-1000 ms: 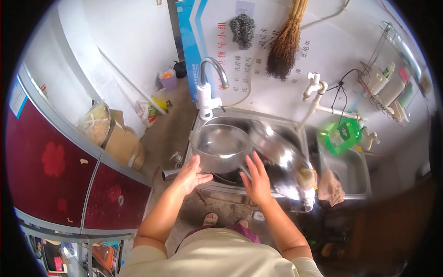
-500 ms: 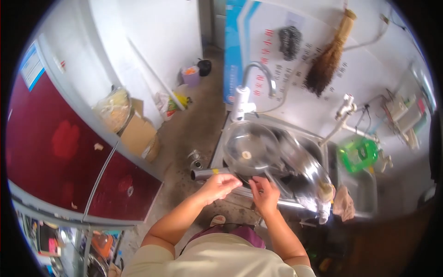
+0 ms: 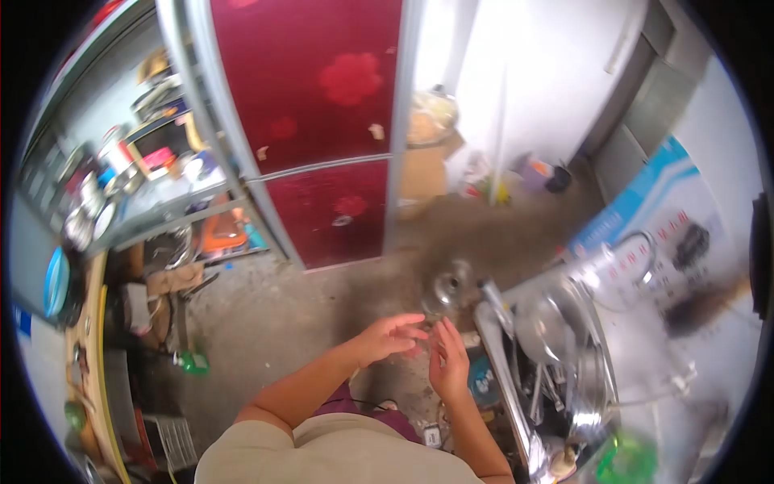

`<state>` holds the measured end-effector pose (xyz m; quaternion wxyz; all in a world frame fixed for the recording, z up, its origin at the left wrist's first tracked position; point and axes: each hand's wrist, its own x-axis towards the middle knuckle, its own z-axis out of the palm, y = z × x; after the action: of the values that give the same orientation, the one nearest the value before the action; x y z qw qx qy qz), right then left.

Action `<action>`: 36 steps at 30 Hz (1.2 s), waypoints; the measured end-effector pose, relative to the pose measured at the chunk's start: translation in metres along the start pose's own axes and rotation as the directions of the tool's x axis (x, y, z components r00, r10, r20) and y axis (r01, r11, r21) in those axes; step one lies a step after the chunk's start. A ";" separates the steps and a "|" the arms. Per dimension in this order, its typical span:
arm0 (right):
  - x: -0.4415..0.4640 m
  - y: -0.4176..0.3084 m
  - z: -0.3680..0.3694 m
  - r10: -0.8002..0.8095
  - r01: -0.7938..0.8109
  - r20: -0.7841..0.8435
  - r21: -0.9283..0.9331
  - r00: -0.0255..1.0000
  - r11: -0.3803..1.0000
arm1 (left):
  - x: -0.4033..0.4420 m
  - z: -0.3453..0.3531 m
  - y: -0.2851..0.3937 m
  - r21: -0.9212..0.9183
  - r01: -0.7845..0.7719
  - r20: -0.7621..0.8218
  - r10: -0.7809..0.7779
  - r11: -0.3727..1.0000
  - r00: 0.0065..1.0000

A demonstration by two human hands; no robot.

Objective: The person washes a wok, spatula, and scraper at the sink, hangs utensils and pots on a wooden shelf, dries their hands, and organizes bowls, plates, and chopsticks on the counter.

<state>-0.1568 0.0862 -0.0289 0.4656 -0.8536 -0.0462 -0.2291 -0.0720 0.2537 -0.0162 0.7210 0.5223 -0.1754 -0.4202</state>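
Beside the sink [image 3: 506, 379], with left hand [image 3: 393, 337] and right hand [image 3: 449, 360] near each other in midair, both loosely spread, clamped on nothing.
To the right, at the sink, a round silvery bowl [image 3: 548, 324], contents too blurred to tell; next to it, long utensils [image 3: 538, 394] and a tilted shiny basin [image 3: 592, 387]; lower, a blurred green bottle [image 3: 627, 458]. Farther off, a cardboard box [image 3: 423, 176] under a filled plastic bag [image 3: 431, 121], then a purple bucket [image 3: 533, 177] with something orange inside.

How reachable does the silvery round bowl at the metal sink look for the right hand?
Probably yes: the right hand looks empty, and only the near edge of the silvery metal sink seems to lie between it and the silvery round bowl.
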 end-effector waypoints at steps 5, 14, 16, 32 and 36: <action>0.021 -0.036 0.078 -0.005 -0.051 0.197 0.279 0.980 0.959 | -0.081 -0.049 0.020 -0.053 -0.136 -0.364 0.108 0.989 0.925; 0.042 -0.151 0.268 -0.252 0.080 0.545 0.319 0.800 0.944 | -0.268 -0.177 0.030 -0.121 -0.398 -0.667 0.222 0.909 0.712; 0.042 -0.184 0.316 -0.321 0.111 0.589 0.364 0.742 0.925 | -0.317 -0.204 0.036 -0.074 -0.444 -0.725 0.258 0.893 0.639; 0.045 -0.328 0.560 -0.638 0.127 0.668 0.646 0.383 0.753 | -0.527 -0.313 0.050 0.092 -0.647 -0.943 0.275 0.757 0.188; 0.065 -0.343 0.609 -0.671 0.071 0.654 0.696 0.349 0.715 | -0.540 -0.347 0.059 0.108 -0.644 -0.959 0.251 0.757 0.135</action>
<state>0.0131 0.7669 -0.0164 0.5262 -0.6279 -0.5488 0.1664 -0.1233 0.8964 0.0007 0.8478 0.4532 0.2029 0.1863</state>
